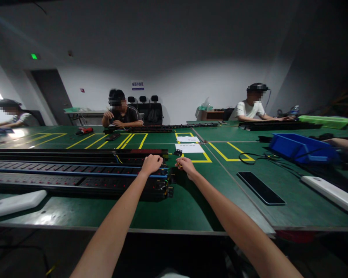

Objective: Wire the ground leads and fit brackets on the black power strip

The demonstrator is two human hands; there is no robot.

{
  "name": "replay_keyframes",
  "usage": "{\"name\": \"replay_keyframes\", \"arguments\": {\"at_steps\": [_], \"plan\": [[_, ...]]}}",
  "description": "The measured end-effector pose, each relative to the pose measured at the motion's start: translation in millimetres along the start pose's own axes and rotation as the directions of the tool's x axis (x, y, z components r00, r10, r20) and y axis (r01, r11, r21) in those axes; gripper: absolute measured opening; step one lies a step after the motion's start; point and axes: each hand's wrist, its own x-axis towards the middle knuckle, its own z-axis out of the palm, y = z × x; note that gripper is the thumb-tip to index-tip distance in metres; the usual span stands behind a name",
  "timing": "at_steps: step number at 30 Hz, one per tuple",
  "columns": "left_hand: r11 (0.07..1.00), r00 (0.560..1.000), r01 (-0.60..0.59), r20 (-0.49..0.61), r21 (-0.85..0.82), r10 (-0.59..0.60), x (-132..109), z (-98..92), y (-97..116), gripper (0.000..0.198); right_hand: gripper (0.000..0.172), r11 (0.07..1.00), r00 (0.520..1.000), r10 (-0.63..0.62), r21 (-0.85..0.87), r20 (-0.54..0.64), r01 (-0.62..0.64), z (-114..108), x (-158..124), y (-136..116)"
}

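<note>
Several long black power strips (104, 181) with rows of sockets and red marks lie side by side on the green table, reaching in from the left. At their right end, my left hand (152, 164) has its fingers curled down over one black strip. Just past that end, my right hand (187, 166) is closed in a pinch. A small yellow piece, like a wire, shows at its fingertips; the exact shape is too small to tell. Beyond the right hand stands a small black bracket (178, 152) with holes. Loose wires and black end parts stick out from the nearest strip.
White paper sheets (188, 148) lie within yellow tape lines. To the right are a black phone (261, 188), a white power bank (330, 193), black cables and a blue bin (303, 148). Another white device (17, 204) sits front left. Several people work around the table.
</note>
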Motion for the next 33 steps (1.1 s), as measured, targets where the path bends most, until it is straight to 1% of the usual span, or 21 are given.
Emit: {"name": "replay_keyframes", "arguments": {"at_steps": [6, 9, 12, 15, 20, 25, 29, 33], "plan": [[1.000, 1.000, -0.002, 0.003, -0.004, 0.002, 0.0, 0.7, -0.5, 0.045, 0.011, 0.970, 0.981, 0.079, 0.243, -0.177, -0.034, -8.7, 7.2, -1.2], [1.000, 1.000, 0.008, 0.005, -0.006, -0.008, -1.3, 1.3, -0.2, 0.045, 0.017, 0.946, 0.966, 0.125, 0.322, -0.228, -0.046, -11.1, 9.2, -0.3], [1.000, 1.000, 0.021, 0.003, -0.004, -0.021, -2.8, 2.8, 0.0, 0.046, 0.022, 0.930, 0.953, 0.166, 0.363, -0.255, -0.065, -12.5, 9.7, 0.9], [0.999, 0.999, 0.035, -0.001, -0.005, -0.035, -3.7, 4.4, 0.5, 0.046, 0.022, 0.921, 0.950, 0.189, 0.382, -0.249, -0.083, -14.2, 9.2, 1.8], [0.998, 0.998, 0.053, -0.024, -0.021, -0.053, -6.3, 4.5, 3.7, 0.043, 0.016, 0.914, 0.950, 0.206, 0.393, -0.233, -0.101, -16.4, 6.7, 1.7], [0.997, 0.993, 0.066, -0.095, -0.044, -0.070, -9.5, 0.7, 8.0, 0.039, 0.013, 0.917, 0.951, 0.200, 0.387, -0.235, -0.097, -15.6, 4.4, -0.1], [0.996, 0.985, 0.042, -0.162, -0.084, -0.055, -7.4, -9.4, 9.2, 0.039, 0.011, 0.927, 0.957, 0.174, 0.366, -0.232, -0.080, -17.5, 4.4, 1.0], [0.987, 0.979, -0.028, -0.202, -0.159, -0.005, 0.9, -26.9, 16.7, 0.039, 0.013, 0.945, 0.959, 0.151, 0.319, -0.238, -0.070, -20.8, 8.8, 6.1]]}}
